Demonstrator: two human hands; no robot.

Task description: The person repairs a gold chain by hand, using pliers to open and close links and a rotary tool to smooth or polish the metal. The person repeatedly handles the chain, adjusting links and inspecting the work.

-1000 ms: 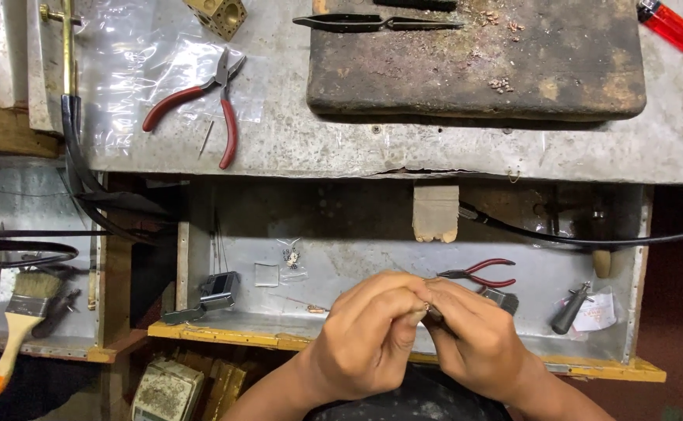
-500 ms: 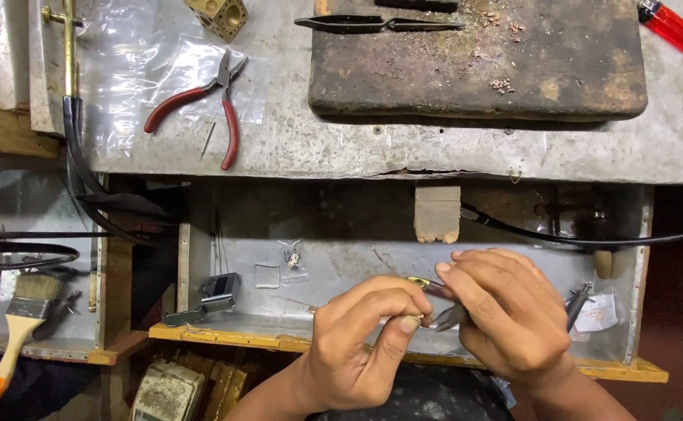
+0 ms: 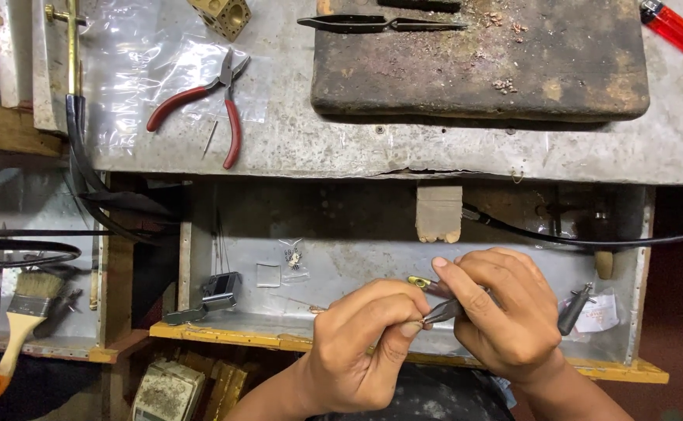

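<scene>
Far above both hands, the grey metal desk spans the whole view, and on it lies a dark, worn slab with black tweezers along its upper edge. Up and to the left of the hands, red-handled pliers rest on a clear plastic sheet. Just below the desk, the hands work over an open metal drawer with a yellow front rim. Well off to the left of the left hand, a paintbrush with a pale handle lies in a side tray.

The right hand is curled closed around small dark pliers, whose nose points left. The left hand pinches thumb and forefinger narrow at that nose; a tiny piece seems held there, too small to make out. A red lighter sits far up to the right.
</scene>
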